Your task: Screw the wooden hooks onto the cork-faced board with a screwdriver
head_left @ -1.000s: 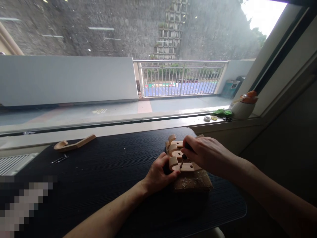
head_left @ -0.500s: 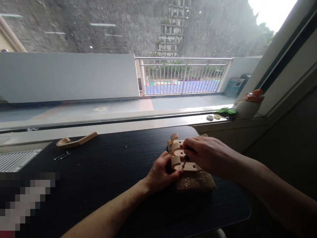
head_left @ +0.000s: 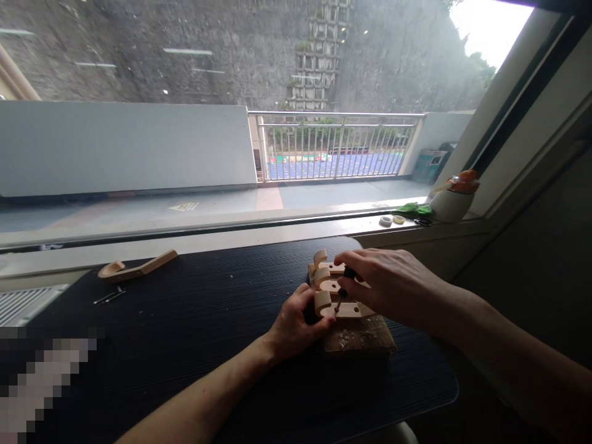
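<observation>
Three pale wooden hooks lie side by side across a wooden board [head_left: 363, 336], which has a shiny, wrinkled surface at its near end. My right hand [head_left: 388, 279] pinches the dark handle of a screwdriver [head_left: 350, 272] between thumb and fingers. Its shaft slants down to the nearest wooden hook [head_left: 346, 310], meeting it close to the curl; a screw head there is too small to make out. Pressed against the curled end of that hook is my left hand [head_left: 296, 317], its thumb along the near edge and its fingers curled behind.
On the black table [head_left: 194, 345], another wooden hook [head_left: 139, 268] lies at the far left, with several dark screws [head_left: 110, 296] beside it. Tape rolls [head_left: 385, 220], a green cloth [head_left: 413, 210] and a white container [head_left: 453, 200] stand along the windowsill [head_left: 259, 237].
My right fingers have shifted around the screwdriver, and more of its handle now shows. My left hand keeps its hold on the hook. The whole view has moved slightly.
</observation>
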{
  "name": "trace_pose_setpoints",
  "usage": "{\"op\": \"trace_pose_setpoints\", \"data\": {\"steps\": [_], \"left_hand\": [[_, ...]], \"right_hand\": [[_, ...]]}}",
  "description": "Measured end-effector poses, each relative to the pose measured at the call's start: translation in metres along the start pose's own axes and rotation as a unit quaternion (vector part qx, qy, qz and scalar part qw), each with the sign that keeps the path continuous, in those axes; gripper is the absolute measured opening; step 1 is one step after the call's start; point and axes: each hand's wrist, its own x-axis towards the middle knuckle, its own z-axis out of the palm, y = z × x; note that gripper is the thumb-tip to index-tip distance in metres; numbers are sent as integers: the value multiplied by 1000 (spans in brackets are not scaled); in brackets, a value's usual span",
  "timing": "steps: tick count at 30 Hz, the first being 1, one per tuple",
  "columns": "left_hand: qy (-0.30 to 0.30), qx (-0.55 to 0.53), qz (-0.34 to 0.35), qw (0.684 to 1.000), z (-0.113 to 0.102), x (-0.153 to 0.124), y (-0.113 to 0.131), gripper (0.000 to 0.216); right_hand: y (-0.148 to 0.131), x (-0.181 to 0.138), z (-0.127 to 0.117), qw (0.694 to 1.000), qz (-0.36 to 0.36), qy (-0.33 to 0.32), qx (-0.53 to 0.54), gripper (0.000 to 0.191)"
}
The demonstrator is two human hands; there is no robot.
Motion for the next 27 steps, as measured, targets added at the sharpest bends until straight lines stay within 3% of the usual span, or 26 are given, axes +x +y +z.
{"op": "trace_pose_setpoints", "data": {"steps": [6,15,20,27], "left_hand": [[-2,7,-7,1000,0,1,0,15],[5,18,-10,1000,1,1,0,17],[2,8,-12,1000,1,0,1,17],[-1,12,-17,1000,-1,0,2,16]], "right_hand": [[6,0,3,995,-82,-10,49,15],[2,4,14,1000,-22,16,9,24],[-1,1,7,1000,-10,10,-18,23],[-4,0,0,997,-70,-9,12,15]]}}
